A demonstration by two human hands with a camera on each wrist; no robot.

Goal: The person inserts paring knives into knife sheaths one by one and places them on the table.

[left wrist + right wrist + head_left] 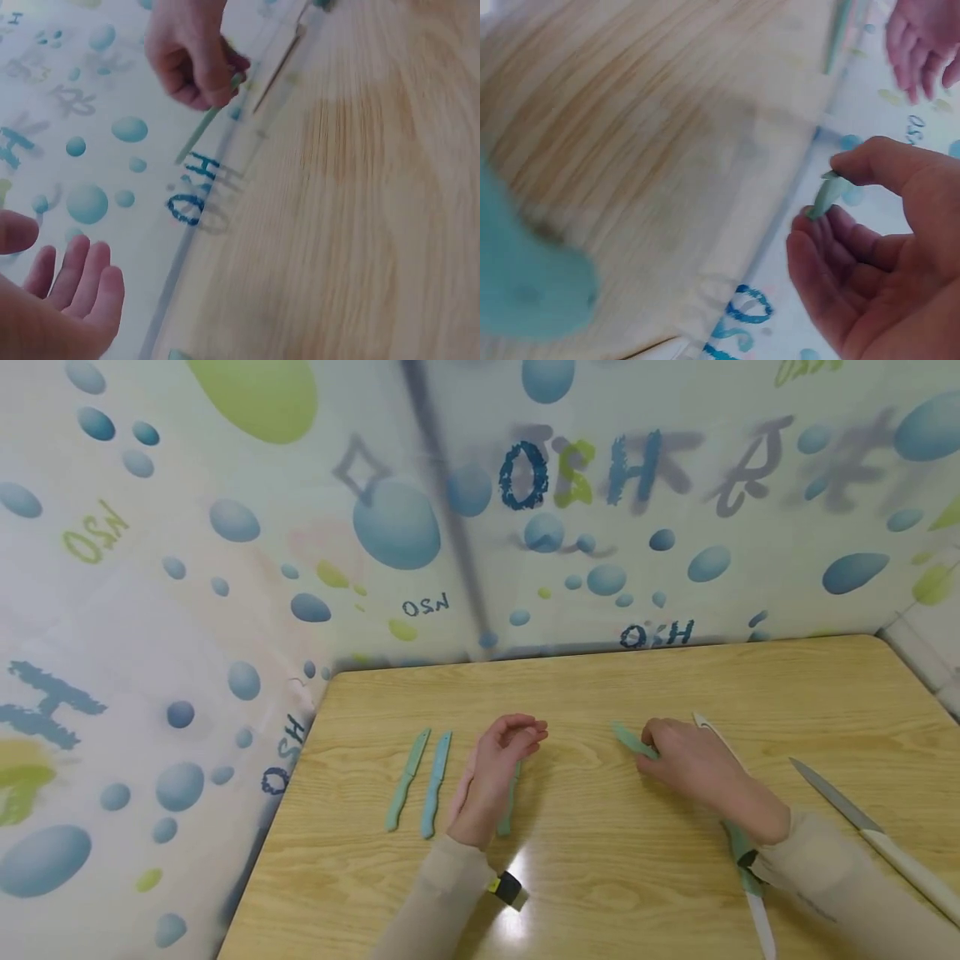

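My right hand (697, 768) pinches a small green knife (632, 740) between thumb and fingers, held over the right half of the table; in the left wrist view its green length (198, 138) points down and away from the fist. My left hand (491, 772) hovers palm inward with loosely bent fingers and holds nothing. Partly hidden behind that hand lies another green knife (506, 818). To its left, a green knife (408, 781) and a blue knife (436, 787) lie side by side, roughly parallel.
A large knife (896, 860) with a pale handle lies at the right. Under my right forearm are a white-ended utensil (761, 914) and a green handle (737, 839), partly covered. A patterned curtain (600, 527) hangs behind the wooden table (592, 860).
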